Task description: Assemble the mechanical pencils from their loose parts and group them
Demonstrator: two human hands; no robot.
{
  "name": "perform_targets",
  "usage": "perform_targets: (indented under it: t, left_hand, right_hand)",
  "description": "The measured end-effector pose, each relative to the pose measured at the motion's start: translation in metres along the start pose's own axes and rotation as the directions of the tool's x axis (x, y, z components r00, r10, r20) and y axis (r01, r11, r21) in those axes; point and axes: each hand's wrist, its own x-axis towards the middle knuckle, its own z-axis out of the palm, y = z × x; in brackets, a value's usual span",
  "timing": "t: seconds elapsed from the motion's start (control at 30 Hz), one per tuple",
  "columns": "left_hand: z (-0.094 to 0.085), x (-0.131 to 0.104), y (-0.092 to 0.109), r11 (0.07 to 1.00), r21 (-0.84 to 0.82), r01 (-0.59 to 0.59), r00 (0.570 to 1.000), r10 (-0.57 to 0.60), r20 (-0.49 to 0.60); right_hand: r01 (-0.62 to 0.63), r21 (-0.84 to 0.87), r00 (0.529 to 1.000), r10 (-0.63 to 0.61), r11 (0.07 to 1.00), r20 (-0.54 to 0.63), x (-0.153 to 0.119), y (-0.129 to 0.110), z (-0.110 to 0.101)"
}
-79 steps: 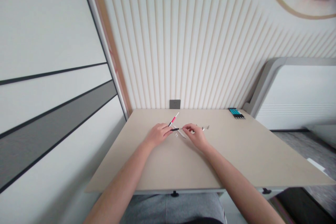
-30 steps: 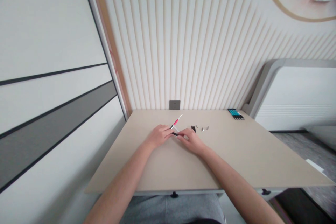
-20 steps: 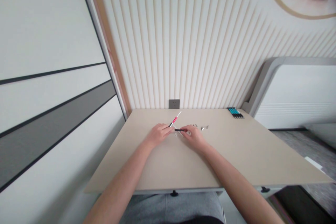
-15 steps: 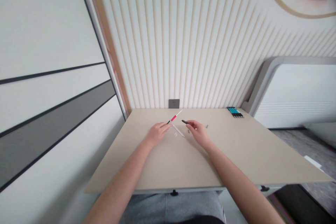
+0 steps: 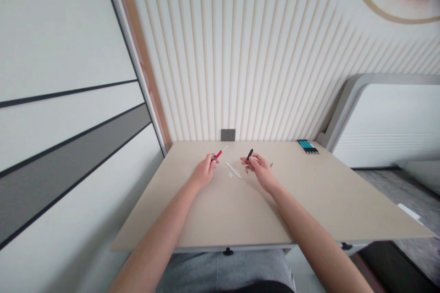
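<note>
- Head view: recorded from the person's head, above the near edge of the table (image 5: 220,219), facing forward and obliquely down.
- Range: moderate; all four table corners fit, the left hand (image 5: 203,171) and right hand (image 5: 263,171) lying near centre.
- Background: ribbed wall (image 5: 202,55) beyond the far edge.

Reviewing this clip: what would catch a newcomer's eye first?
Probably the red pen-like piece in the left hand, vivid against the beige desk. Next, the black piece standing out in the right hand. Then the row of turquoise-and-black pens at the desk's far right, near the ribbed wall.
</note>
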Motion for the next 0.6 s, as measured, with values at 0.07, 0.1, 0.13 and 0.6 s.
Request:
perform_targets:
  t: [0.07, 0.1, 0.13, 0.6]
  left_hand:
    - [-0.001, 0.0, 0.0002, 1.0, 0.019, -0.022, 1.0, 0.022, 0.011]
    - [-0.0013, 0.0, 0.0002, 0.999, 0.034, -0.038, 0.999, 0.038, 0.018]
    - [-0.0014, 0.0001, 0.0, 0.997, 0.052, -0.056, 0.998, 0.055, 0.027]
    - [0.0006, 0.001, -0.0021, 0.95, 0.242, -0.196, 0.981, 0.186, 0.063]
  right_hand:
    - [-0.029, 0.054, 1.0, 0.029, 0.998, -0.003, -0.0007, -0.0028, 0.0016]
    - [-0.038, 0.074, 0.999, 0.039, 0.997, -0.006, -0.0009, -0.0042, 0.0021]
    - [-0.044, 0.09, 0.999, 0.045, 0.995, -0.01, -0.0009, -0.0054, 0.0022]
    - [-0.078, 0.192, 0.997, 0.082, 0.978, -0.011, -0.0009, -0.0085, -0.0001]
